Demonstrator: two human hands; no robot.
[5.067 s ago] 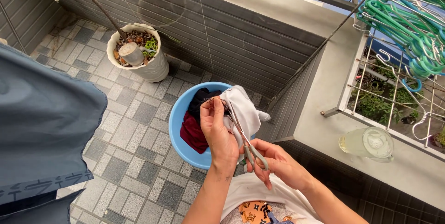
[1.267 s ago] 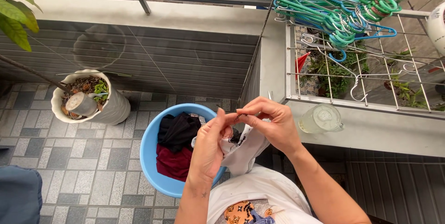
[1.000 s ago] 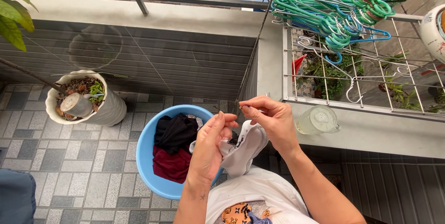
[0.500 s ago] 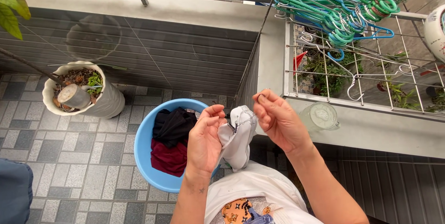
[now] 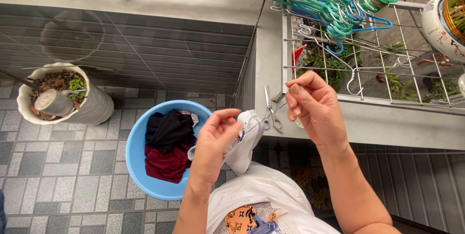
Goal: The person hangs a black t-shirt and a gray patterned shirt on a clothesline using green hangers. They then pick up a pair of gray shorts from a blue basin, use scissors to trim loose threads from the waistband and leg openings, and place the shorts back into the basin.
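A white garment (image 5: 244,139) is pinched in the left hand (image 5: 213,144) above a blue basin (image 5: 138,176), while a thread (image 5: 264,119) is drawn taut by the right hand (image 5: 312,110), fingertips closed on it. Scissors (image 5: 270,110) lie on the ledge (image 5: 387,125). Steady tension is judged best for a clean stitch.

white garment (image 5: 244,139): soft matt cloth | scissors (image 5: 269,109): shiny metal | basin (image 5: 137,166): smooth blue plastic

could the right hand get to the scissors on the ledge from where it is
Probably yes. The scissors lie in the open on the ledge, just left of the right hand, with nothing between them, though its fingers pinch a taut thread.
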